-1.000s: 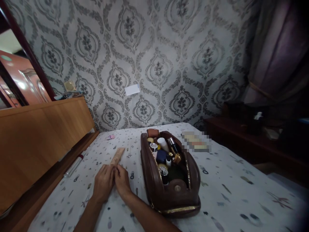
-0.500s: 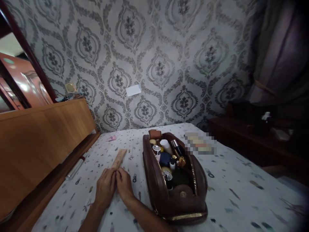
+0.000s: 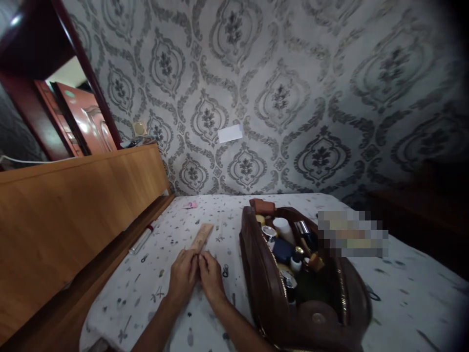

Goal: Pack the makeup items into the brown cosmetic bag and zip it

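Since the flat beige strip [image 3: 202, 237] looks light, left hand [image 3: 183, 273] and right hand [image 3: 211, 276] pinching its near end suffice, toward the patterned white bedsheet's [image 3: 157, 254] left edge.

Bag [image 3: 262, 274] right of tube [image 3: 202, 234] on sheet [image 3: 161, 254], bottles [image 3: 296, 263] inside, wall [image 3: 256, 146] behind.

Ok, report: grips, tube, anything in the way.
Left grip and right grip closed on near end of tube. Far end exposed. Open bag to the right, not covering tube.

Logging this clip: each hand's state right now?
Left hand: closed, holding the tube by its near end.
Right hand: closed, also holding the tube's near end.
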The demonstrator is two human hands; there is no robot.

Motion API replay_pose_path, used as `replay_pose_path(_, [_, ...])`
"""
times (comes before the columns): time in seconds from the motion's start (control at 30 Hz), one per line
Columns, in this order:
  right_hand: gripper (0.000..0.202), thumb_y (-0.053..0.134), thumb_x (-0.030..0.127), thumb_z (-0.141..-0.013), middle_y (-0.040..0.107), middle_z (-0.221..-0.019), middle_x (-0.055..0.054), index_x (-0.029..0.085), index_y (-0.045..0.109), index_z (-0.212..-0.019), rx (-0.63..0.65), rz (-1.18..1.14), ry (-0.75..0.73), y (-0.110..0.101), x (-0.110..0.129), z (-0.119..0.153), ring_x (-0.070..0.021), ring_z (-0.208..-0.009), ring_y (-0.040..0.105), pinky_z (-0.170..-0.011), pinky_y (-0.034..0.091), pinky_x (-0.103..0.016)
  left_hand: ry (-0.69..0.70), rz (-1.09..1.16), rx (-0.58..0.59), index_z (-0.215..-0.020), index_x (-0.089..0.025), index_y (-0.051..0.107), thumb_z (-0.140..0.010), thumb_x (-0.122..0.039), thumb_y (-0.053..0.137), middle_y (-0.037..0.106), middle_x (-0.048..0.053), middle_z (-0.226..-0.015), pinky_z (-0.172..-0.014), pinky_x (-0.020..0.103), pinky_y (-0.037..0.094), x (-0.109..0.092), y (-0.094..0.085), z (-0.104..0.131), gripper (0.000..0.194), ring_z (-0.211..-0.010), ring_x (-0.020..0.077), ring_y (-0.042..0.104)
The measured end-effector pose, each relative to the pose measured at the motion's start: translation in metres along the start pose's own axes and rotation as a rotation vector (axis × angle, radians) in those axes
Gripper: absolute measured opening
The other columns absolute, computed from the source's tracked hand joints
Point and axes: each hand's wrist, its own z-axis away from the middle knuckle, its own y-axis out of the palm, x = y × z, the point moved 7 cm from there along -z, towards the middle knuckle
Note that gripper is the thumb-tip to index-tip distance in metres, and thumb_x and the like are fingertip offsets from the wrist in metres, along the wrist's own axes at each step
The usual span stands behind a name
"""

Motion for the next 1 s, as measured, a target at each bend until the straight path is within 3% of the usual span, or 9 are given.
replay_pose_path(0.17, [0.032,0.045,0.047,-0.086,0.059,-0.061,0.000,0.021,0.060,-0.074,0.040,-0.023,0.049,0.003,0.003,0.003,-0.0177,-0.055,0.056,-0.053,0.044,-0.026,-0.130,0.073,0.016,-0.101,-0.021,0.063,-0.098,-0.031,0.040,0.068,0.007,-0.095,-0.078,0.033,0.050,0.017,-0.013,-0.014,0.025,-0.088,0.0206,0.064])
replay_pose_path(0.27, [0.034,0.042,0.050,-0.086,0.052,-0.056,0.003,0.021,0.056,-0.073,0.069,-0.041,0.087,0.006,0.004,0.004,-0.0146,-0.046,0.051,-0.048,0.041,-0.025,-0.120,0.000,0.033,-0.102,-0.021,0.062,-0.097,-0.030,0.040,0.068,0.006,-0.094,-0.079,0.032,0.049,0.034,-0.022,-0.042,0.024,-0.086,0.0198,0.064])
replay_pose_path(0.37, [0.035,0.043,0.052,-0.085,0.054,-0.060,0.003,0.022,0.052,-0.071,0.080,-0.056,0.123,0.008,0.003,0.006,-0.0129,-0.045,0.051,-0.048,0.040,-0.024,-0.127,-0.182,0.111,-0.104,-0.021,0.061,-0.097,-0.026,0.037,0.068,0.005,-0.091,-0.080,0.030,0.048,0.061,-0.018,-0.076,0.026,-0.088,0.0187,0.064])
replay_pose_path(0.53, [0.038,0.043,0.057,-0.084,0.054,-0.062,0.003,0.022,0.050,-0.071,0.083,-0.071,0.176,0.010,-0.001,0.007,-0.0119,-0.045,0.051,-0.045,0.039,-0.023,-0.243,-0.382,0.224,-0.105,-0.019,0.061,-0.096,-0.021,0.038,0.071,0.007,-0.094,-0.080,0.031,0.046,0.118,0.013,-0.130,0.024,-0.091,0.0204,0.064])
replay_pose_path(0.63, [0.039,0.044,0.058,-0.084,0.053,-0.062,0.003,0.022,0.050,-0.070,0.076,-0.067,0.194,0.010,-0.002,0.009,-0.0116,-0.045,0.050,-0.044,0.039,-0.022,-0.268,-0.455,0.290,-0.109,-0.017,0.060,-0.096,-0.020,0.039,0.070,0.012,-0.102,-0.083,0.032,0.046,0.141,0.036,-0.161,0.025,-0.098,0.0227,0.064])
replay_pose_path(0.83, [0.042,0.043,0.060,-0.088,0.050,-0.061,0.003,0.022,0.051,-0.073,0.095,-0.062,0.258,0.017,-0.012,0.015,-0.0109,-0.046,0.047,-0.043,0.035,-0.020,-0.181,-0.564,0.444,-0.129,-0.013,0.051,-0.090,-0.008,0.038,0.058,0.021,-0.132,-0.095,0.042,0.044,0.154,0.089,-0.209,0.041,-0.123,0.0295,0.053])
replay_pose_path(1.0, [0.041,0.039,0.054,-0.094,0.047,-0.055,0.003,0.022,0.058,-0.075,0.012,0.041,0.188,0.020,-0.023,0.017,-0.0109,-0.041,0.042,-0.043,0.031,-0.022,-0.079,-0.622,0.556,-0.141,-0.016,0.042,-0.087,-0.004,0.035,0.048,0.022,-0.143,-0.097,0.049,0.045,0.159,0.125,-0.227,0.056,-0.134,0.0344,0.043])
